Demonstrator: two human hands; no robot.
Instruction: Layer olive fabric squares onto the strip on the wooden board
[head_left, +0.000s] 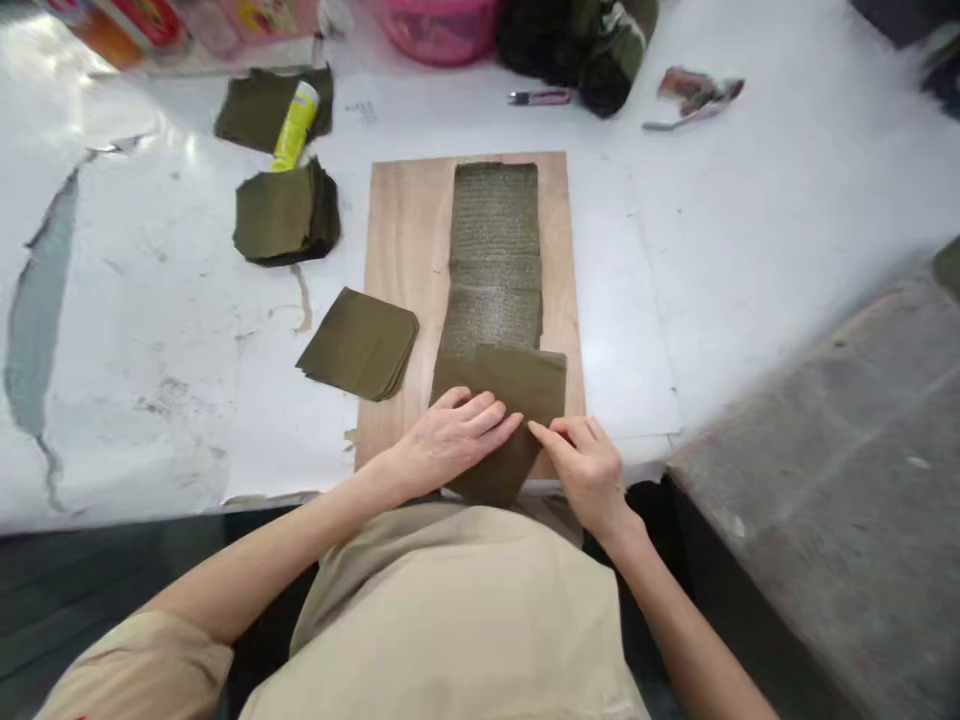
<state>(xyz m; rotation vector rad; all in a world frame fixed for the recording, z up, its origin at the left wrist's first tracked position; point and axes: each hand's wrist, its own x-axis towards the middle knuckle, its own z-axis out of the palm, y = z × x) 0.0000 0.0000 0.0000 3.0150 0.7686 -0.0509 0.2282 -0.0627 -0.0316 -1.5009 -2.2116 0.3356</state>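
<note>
A wooden board lies before me with a column of overlapping olive fabric pieces, whitish and shiny on top. An olive fabric piece lies across the near end of the column. My left hand rests flat on this piece, fingers stretched out. My right hand is closed in a pinch at the piece's near right part, close to the left fingertips. Part of the cloth is hidden under the hands. Left of the column, a small stack of olive fabric pieces overlaps the board's edge.
On the white-covered table stand a thicker fabric stack and another pile with a yellow tube. A pink basin, a pink-handled cutter and a dark bundle are at the back. A grey surface is at right.
</note>
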